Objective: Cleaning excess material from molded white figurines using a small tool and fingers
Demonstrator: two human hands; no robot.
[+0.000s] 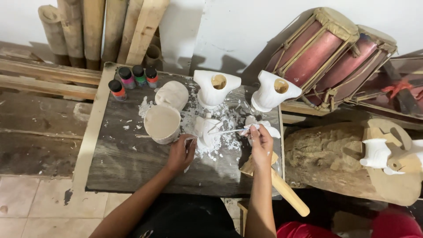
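Head view: carving step was in hand. Left hand (180,154) steadied a small white figure (207,132) at mid tabletop (132,163), fingers curled against its near-left side. Right hand (261,143) gripped a thin blade (227,131), fingers pinched shut on it, tip touching the figure. White chips (220,145) lay around. Next cut likely needed a firm brace and light pressure.

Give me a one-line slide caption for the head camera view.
Right hand works a thin tool on a small white plaster figure steadied by the left hand on a dusty board.
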